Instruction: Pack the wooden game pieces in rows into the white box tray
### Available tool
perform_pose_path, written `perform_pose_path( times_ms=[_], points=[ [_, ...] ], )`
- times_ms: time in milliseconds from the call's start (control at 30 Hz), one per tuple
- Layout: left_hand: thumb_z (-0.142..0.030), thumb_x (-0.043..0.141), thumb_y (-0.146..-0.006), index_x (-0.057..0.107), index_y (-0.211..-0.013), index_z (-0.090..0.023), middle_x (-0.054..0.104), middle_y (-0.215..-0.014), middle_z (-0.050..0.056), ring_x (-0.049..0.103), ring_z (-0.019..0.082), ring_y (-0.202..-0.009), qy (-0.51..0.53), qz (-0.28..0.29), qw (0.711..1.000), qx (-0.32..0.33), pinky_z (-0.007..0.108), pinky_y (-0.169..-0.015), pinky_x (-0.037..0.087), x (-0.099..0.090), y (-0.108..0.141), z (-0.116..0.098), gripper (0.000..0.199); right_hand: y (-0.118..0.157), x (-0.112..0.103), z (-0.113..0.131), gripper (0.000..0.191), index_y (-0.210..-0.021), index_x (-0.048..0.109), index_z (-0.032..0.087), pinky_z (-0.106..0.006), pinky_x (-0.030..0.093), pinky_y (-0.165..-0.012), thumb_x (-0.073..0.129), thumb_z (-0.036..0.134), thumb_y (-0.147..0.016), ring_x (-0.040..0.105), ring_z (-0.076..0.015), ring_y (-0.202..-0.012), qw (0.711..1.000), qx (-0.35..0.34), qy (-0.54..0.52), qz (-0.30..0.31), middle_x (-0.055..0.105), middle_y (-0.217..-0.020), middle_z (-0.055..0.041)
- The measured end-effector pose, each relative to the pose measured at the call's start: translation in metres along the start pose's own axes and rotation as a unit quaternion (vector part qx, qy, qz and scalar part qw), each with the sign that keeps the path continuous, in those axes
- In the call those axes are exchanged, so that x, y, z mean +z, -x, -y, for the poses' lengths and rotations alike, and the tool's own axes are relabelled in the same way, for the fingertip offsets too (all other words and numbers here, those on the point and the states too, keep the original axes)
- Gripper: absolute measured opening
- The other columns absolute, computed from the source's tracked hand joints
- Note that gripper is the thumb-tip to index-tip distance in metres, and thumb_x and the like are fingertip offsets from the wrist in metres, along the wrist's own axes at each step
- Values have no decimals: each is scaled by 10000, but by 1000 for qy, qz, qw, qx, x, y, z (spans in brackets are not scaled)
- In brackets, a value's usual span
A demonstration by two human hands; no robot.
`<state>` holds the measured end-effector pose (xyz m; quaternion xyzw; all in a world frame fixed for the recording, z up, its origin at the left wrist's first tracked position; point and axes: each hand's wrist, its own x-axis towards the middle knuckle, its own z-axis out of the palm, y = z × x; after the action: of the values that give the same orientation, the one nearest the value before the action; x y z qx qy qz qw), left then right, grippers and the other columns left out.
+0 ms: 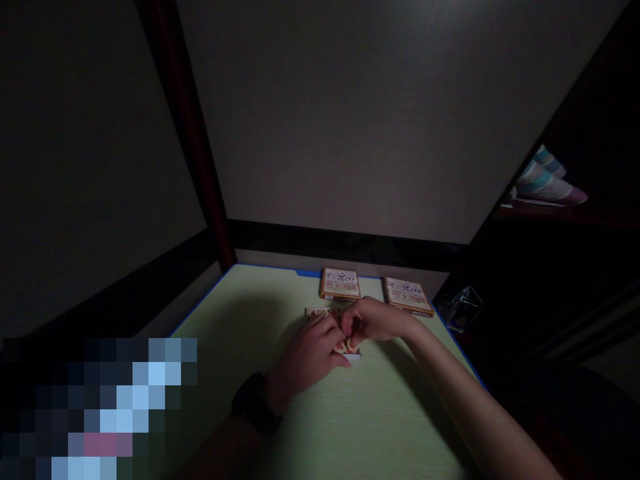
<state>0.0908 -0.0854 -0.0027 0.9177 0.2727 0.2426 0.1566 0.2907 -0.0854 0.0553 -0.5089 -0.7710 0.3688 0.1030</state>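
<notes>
A shallow box (355, 357) with a pale near edge lies in the middle of the table. Round game pieces (320, 312) with red and dark characters, like Chinese chess pieces, sit inside it in rows. My left hand (307, 350), a black watch at its wrist, holds the box from the left, fingers curled over its top and thumb at the near edge. Over the box's right side, my right hand (367, 319) bends down with fingers pinched at a round piece (353, 345). Both hands hide much of the box.
Two flat printed boxes (341, 284) (407, 295) lie along the far edge of the pale green table (395, 413). Behind them rises a grey wall panel (350, 133). A dark container (465, 308) stands past the right edge. Striped fabric-like items (547, 180) rest on a shelf.
</notes>
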Motion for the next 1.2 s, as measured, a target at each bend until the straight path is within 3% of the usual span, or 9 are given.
perform_pose_path(
  times_ms=[167,367,500,600,767,967,1200],
  points=[
    [-347,888,-662,668,-934,-211,655,-1037,17,582,211,-999,-3,-13,1000,15,337,-870,458,-8,-1,4,376,2,0,6,200,-757,754,175,-222,425,-632,779,31,-621,636,-130,-672,995,13,92,-22,706,-667,33],
    [-446,915,-570,717,-949,-225,648,-1009,36,576,239,-986,-14,-39,999,-9,368,-869,454,-19,-2,20,481,0,4,9,263,-737,748,176,-207,419,-615,706,-55,-619,628,-119,-659,995,1,100,-10,696,-655,42],
    [-465,913,-549,750,-965,-254,661,-1092,42,581,264,-1070,-8,-15,1000,3,412,-976,436,-20,-1,28,495,1,4,11,259,-755,749,177,-215,424,-626,686,-52,-650,637,-128,-671,992,12,127,-13,699,-663,34],
    [-500,902,-537,711,-1139,-259,629,-1254,76,521,313,-1235,-6,1,1000,-1,452,-1093,383,-20,-1,32,676,1,3,10,305,-821,752,181,-221,434,-648,630,-60,-678,643,-132,-701,989,-8,143,-46,714,-722,19],
    [-569,843,-579,490,-1431,-152,417,-1528,186,343,369,-1432,7,56,996,-67,490,-1186,308,-23,0,45,1012,-4,6,4,281,-1051,716,138,-272,471,-786,678,75,-780,643,-185,-886,978,-46,167,-119,724,-972,-80],
    [-555,833,-583,467,-1435,-190,447,-1513,157,436,347,-1384,60,77,991,-89,456,-1165,370,-21,3,55,997,-8,9,-3,364,-1103,699,173,-256,468,-769,623,40,-773,631,-174,-865,983,-20,165,-79,717,-969,-51],
    [-535,866,-545,516,-1383,-194,512,-1445,142,492,335,-1322,89,73,991,-73,457,-1128,408,-21,4,54,970,-5,3,-1,308,-1067,711,165,-255,466,-724,645,69,-782,624,-162,-801,989,-6,137,-54,710,-886,-36]
  ],
)
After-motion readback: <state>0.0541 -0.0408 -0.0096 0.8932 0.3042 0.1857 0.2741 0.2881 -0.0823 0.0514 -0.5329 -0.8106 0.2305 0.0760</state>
